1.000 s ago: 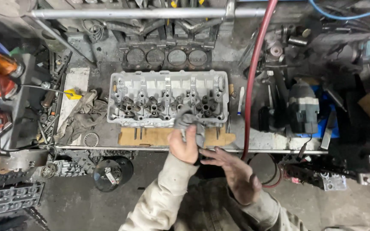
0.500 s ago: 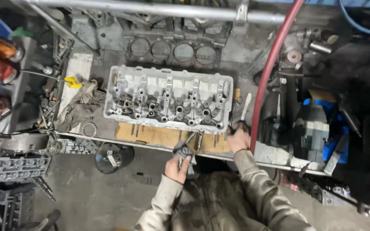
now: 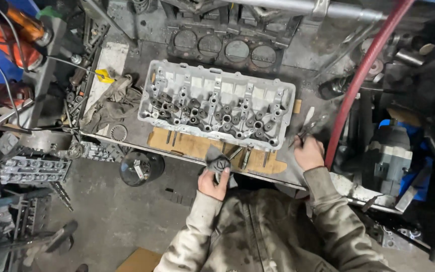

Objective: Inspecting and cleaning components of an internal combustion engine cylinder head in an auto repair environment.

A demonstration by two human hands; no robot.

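Setting: cluttered workshop seen from above in the head view, with a dark metal desk (image 3: 142, 75) across the upper half of the frame and a grey concrete floor (image 3: 112, 216) below it.
Centre of frame: a light-grey aluminium cylinder head (image 3: 216, 105) lies flat on the desk, valve springs facing up.
Under the head: a strip of brown cardboard (image 3: 197, 146) pokes out along the near edge, with several loose valves (image 3: 245, 157) lying on it.
Left hand (image 3: 213, 182): lower centre of the frame, at the near edge of the desk; fingers clamped on a crumpled grey rag (image 3: 218, 160) that rests against the cardboard.
Right hand (image 3: 308, 152): right of centre, just beside the right end of the cylinder head; fingers closed around a slim metal hand tool (image 3: 305, 125) that points up toward the head's corner.
Sleeves: both arms wear a stained, pale work jacket (image 3: 258, 236), filling the bottom centre.
Upper centre: a dark engine block (image 3: 225, 49) with four round bores sits behind the cylinder head.
Right side: a red hose (image 3: 358, 83) curves from the top of the frame down to near the right hand.
Left of the head: a dirty grey cloth (image 3: 109, 103) is bunched on the desk.
Lower left: a black round can (image 3: 139, 168) stands on the floor below the desk edge.
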